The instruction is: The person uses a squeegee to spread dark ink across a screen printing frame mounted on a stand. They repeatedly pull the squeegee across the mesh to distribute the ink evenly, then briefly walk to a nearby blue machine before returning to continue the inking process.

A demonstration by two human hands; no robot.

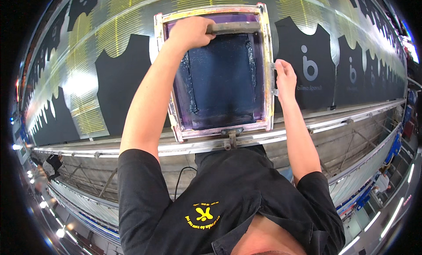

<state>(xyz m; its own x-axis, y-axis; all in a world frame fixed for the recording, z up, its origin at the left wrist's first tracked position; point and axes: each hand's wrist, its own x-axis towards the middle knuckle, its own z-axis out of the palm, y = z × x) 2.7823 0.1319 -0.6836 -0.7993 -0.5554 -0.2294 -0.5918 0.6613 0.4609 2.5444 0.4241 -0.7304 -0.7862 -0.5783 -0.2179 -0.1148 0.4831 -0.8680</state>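
A screen printing frame lies on the long table in front of me. Its purple mesh surrounds a dark central area, and thick ridges of dark ink run down both sides. Near the frame's far end, my left hand is closed around one end of a squeegee, which lies crosswise over the mesh. My right hand has its fingers curled at the frame's right edge, beside small clear tabs. What its fingertips grip is partly hidden.
Black cut fabric panels lie along the table on both sides. One printed panel at right bears a pale grey mark. A metal rail borders the near edge, with a clamp at the frame. Another person is far off at right.
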